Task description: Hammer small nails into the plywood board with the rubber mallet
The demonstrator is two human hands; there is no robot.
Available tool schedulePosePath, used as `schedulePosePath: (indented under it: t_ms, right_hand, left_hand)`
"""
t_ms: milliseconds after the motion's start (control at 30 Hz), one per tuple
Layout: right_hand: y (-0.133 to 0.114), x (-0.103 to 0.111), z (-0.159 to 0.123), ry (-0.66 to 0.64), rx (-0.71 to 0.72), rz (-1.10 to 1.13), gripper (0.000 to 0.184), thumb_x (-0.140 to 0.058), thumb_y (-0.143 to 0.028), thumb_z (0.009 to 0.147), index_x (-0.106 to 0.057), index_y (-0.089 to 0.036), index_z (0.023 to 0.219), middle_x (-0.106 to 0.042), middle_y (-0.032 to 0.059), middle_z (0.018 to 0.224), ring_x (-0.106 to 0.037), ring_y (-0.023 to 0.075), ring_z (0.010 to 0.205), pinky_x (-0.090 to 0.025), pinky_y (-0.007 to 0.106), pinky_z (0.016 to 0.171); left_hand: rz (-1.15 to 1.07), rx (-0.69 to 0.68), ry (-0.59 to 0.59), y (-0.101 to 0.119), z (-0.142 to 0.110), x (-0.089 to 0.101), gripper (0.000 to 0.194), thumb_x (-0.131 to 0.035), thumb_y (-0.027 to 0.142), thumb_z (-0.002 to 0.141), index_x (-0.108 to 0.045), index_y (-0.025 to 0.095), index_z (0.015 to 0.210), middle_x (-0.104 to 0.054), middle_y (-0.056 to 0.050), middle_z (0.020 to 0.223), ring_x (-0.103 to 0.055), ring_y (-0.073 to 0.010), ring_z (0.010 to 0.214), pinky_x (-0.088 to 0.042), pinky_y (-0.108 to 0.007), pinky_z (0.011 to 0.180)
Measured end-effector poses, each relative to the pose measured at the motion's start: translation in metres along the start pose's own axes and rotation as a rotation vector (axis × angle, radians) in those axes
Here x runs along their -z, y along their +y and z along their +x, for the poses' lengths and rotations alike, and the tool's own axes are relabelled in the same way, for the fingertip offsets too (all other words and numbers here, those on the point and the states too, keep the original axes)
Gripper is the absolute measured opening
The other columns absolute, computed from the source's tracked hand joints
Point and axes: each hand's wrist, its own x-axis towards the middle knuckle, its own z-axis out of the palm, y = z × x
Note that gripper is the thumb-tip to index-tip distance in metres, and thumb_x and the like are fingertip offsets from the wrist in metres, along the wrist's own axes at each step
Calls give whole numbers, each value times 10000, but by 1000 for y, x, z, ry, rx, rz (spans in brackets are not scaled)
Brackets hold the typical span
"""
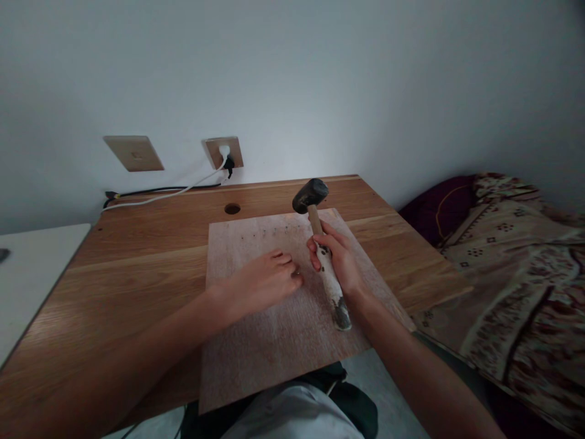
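Note:
My right hand [339,256] grips a mallet [326,274] by its handle, which is bare wood near the head and white with dark patches lower down. The black mallet head is raised at the upper left of that hand. My left hand [269,277] is over the middle of a thin wooden board [274,347], its fingers curled together. Whatever those fingers hold, if anything, is hidden. Along the board's far part runs a row of several small dark nail-like points [264,231]; their exact kind is too small to tell.
The board lies on a wooden desk [137,274], its near edge overhanging toward my lap. A round cable hole [232,208] is behind it. White and black cables [173,192] run to a wall socket [223,152]. A patterned bedspread [493,262] is at the right, a white surface [36,268] at the left.

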Motion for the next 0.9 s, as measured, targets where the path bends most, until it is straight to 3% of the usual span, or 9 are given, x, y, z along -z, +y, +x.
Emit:
schedulePosePath:
  t_ms: [267, 667, 900]
  right_hand:
    - [0, -3, -1, 9, -10, 36, 150, -648, -358, 801, -573, -240, 856, -575, -62, 648, -469, 90, 403, -337, 257, 382]
    - [2, -5, 0, 29, 12, -2, 115, -638, -342, 795, -583, -245, 819, -576, -60, 616, -473, 92, 380, -323, 262, 371]
    - [4, -4, 1, 26, -12, 54, 153, -659, -360, 781, -571, -247, 833, -583, -63, 639, -469, 88, 379, -330, 258, 363]
  left_hand:
    - [26, -6, 110, 9, 3, -7, 109, -666, 108, 961, -696, 197, 904, -770, -40, 920, -712, -216, 906, -500, -365, 857]
    - [144, -37, 63, 9, 3, 0, 100, -665, 112, 957, -714, 184, 909, -782, -39, 903, -724, -212, 887, -523, -360, 851]
    - [122, -25, 93, 2, 1, 2, 80, -682, 105, 943, -697, 179, 914, -773, -52, 894, -726, -225, 905, -522, -366, 851]
